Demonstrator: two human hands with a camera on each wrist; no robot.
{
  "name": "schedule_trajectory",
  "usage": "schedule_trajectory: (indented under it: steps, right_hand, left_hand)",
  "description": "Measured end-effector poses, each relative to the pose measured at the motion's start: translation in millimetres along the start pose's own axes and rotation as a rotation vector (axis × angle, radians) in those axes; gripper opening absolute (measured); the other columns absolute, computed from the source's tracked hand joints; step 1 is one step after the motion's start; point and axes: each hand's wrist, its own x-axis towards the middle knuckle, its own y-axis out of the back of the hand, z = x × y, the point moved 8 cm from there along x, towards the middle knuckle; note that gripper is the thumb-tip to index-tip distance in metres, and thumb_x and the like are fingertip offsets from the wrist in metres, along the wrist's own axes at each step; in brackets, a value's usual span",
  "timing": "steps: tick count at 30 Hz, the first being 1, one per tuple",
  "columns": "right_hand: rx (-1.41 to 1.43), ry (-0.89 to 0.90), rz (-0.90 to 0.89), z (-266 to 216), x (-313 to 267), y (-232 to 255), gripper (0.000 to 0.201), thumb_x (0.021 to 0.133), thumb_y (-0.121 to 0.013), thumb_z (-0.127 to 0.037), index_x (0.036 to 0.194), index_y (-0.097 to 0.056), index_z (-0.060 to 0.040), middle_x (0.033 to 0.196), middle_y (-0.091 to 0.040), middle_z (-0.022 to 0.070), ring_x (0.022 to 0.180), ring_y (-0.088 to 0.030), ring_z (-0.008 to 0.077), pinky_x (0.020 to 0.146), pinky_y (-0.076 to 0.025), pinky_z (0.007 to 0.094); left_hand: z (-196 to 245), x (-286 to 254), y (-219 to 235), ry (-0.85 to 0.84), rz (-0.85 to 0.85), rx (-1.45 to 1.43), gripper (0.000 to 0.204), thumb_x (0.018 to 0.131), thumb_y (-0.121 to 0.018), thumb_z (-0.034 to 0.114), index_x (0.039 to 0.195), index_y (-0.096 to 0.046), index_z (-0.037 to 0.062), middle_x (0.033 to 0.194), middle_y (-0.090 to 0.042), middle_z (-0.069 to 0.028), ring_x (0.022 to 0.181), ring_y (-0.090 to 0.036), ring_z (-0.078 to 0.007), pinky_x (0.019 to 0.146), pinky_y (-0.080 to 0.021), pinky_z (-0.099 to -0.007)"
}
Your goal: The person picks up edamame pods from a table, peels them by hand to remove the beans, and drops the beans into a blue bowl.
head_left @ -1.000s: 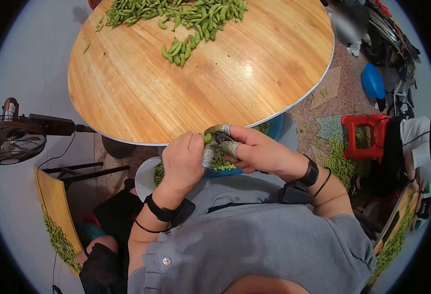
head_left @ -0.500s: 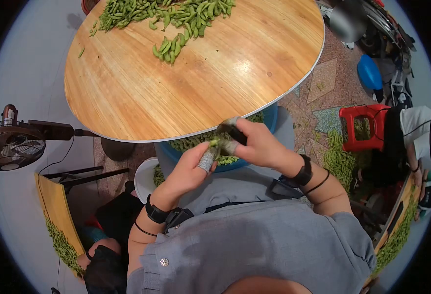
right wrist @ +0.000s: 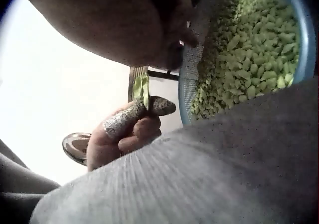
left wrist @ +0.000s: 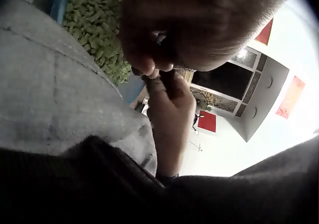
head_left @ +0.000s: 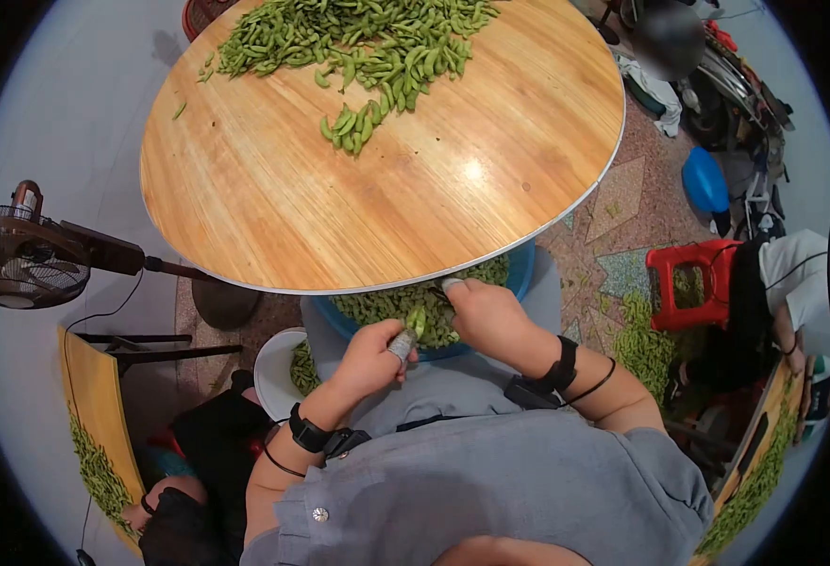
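Note:
My left hand (head_left: 369,360) pinches a split green soybean pod (right wrist: 141,89) between thumb and forefinger, both covered in grey wraps. In the right wrist view the pod's halves stick up above the wrapped digits. To the right, my right hand (head_left: 492,319) hangs over the blue basin (head_left: 527,274), apart from the left hand. Its wrapped thumb points toward the table edge, and its other fingers are mostly hidden; I cannot tell whether they hold anything. Shelled green beans (right wrist: 254,59) fill the basin between my knees.
A round wooden table (head_left: 339,208) stands just ahead, with a heap of pods (head_left: 377,57) at its far side. A white bucket (head_left: 268,373) with pods is at my left. A fan (head_left: 28,250), a red stool (head_left: 660,288) and other people surround me.
The hands were together at the pod and have separated. The right hand has drawn away over the basin, while the left has come lower and keeps the pod, which now shows split.

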Motion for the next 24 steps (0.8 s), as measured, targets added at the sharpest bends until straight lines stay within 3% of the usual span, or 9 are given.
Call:
schedule_trajectory:
  steps: [4,6,9,11,15,18,20,21,24]
  right_hand:
    - [0.242,0.201,0.085,-23,1,19,0.020,0.072,-0.064,-0.011,0.084,-0.053,-0.0012,0.079,-0.057,0.0177,0.073,-0.058,0.0389,0.062,-0.047,0.0458]
    - [0.276,0.225,0.095,-20,3,10,0.019,0.075,-0.068,-0.014,0.085,-0.057,-0.0011,0.070,-0.056,0.0113,0.064,-0.058,0.0297,0.056,-0.046,0.0377]
    - [0.582,0.021,-0.067,-7,4,2,0.014,0.077,-0.063,-0.010,0.086,-0.057,-0.0008,0.063,-0.055,0.0099,0.051,-0.051,0.0182,0.047,-0.042,0.0332]
    - [0.987,-0.294,-0.350,-7,1,-9,0.013,0.081,-0.060,-0.011,0.090,-0.059,-0.0019,0.060,-0.052,0.0017,0.048,-0.043,0.0073,0.044,-0.036,0.0250]
    - [1.255,-0.351,-0.430,-8,0,-18,0.011,0.083,-0.060,-0.011,0.091,-0.061,-0.0035,0.062,-0.049,-0.0037,0.047,-0.041,0.0025,0.042,-0.032,0.0203]
    - [1.238,-0.429,-0.441,3,2,-33,0.014,0.079,-0.062,-0.011,0.088,-0.060,-0.0013,0.064,-0.055,0.0038,0.050,-0.050,0.0131,0.046,-0.039,0.0283]
    - [0.354,0.103,-0.152,-10,12,-9,0.020,0.075,-0.064,-0.014,0.088,-0.058,0.0001,0.071,-0.059,0.0160,0.060,-0.057,0.0303,0.056,-0.046,0.0394]
    - [0.211,0.125,-0.146,-17,10,-1,0.023,0.073,-0.064,-0.016,0.087,-0.057,0.0008,0.079,-0.058,0.0240,0.075,-0.056,0.0411,0.068,-0.046,0.0465]
    - [0.158,0.135,-0.149,-33,24,20,0.021,0.075,-0.064,-0.016,0.087,-0.057,-0.0002,0.076,-0.057,0.0226,0.072,-0.057,0.0389,0.065,-0.046,0.0453]
  left_hand:
    - [4,2,8,-0.056,0.104,-0.010,0.018,0.082,-0.043,-0.005,0.094,-0.056,-0.0004,0.070,-0.059,-0.0054,0.053,-0.053,-0.0098,0.047,-0.044,-0.0240]
    - [12,-1,7,-0.114,0.079,-0.091,0.016,0.084,-0.044,-0.004,0.094,-0.056,-0.0001,0.069,-0.059,-0.0049,0.053,-0.052,-0.0096,0.047,-0.043,-0.0233]
    - [26,-8,4,-0.166,0.016,-0.246,0.013,0.087,-0.046,-0.002,0.094,-0.056,0.0010,0.068,-0.058,-0.0038,0.052,-0.052,-0.0090,0.047,-0.042,-0.0222]
    - [25,-11,0,-0.155,-0.028,-0.316,0.011,0.089,-0.046,0.000,0.094,-0.055,0.0017,0.067,-0.058,-0.0031,0.053,-0.052,-0.0086,0.047,-0.042,-0.0219]
    - [25,-8,-4,-0.239,-0.153,-0.494,0.009,0.093,-0.048,0.007,0.097,-0.055,0.0033,0.065,-0.056,-0.0016,0.052,-0.050,-0.0076,0.049,-0.041,-0.0217]
    - [22,-11,3,-0.211,-0.135,-0.483,0.010,0.092,-0.048,0.007,0.097,-0.056,0.0043,0.068,-0.058,-0.0034,0.055,-0.053,-0.0091,0.050,-0.042,-0.0225]
    - [13,-14,15,-0.186,-0.080,-0.405,0.009,0.091,-0.050,0.008,0.095,-0.057,0.0040,0.067,-0.058,-0.0052,0.056,-0.054,-0.0111,0.051,-0.043,-0.0251]
    - [7,-19,37,-0.276,0.119,-0.104,0.008,0.088,-0.053,0.009,0.092,-0.057,0.0032,0.068,-0.058,-0.0087,0.058,-0.056,-0.0168,0.052,-0.044,-0.0290]
    - [2,-58,87,-0.391,0.569,0.445,0.010,0.080,-0.059,0.009,0.087,-0.058,0.0014,0.075,-0.059,-0.0178,0.068,-0.060,-0.0349,0.060,-0.047,-0.0403]
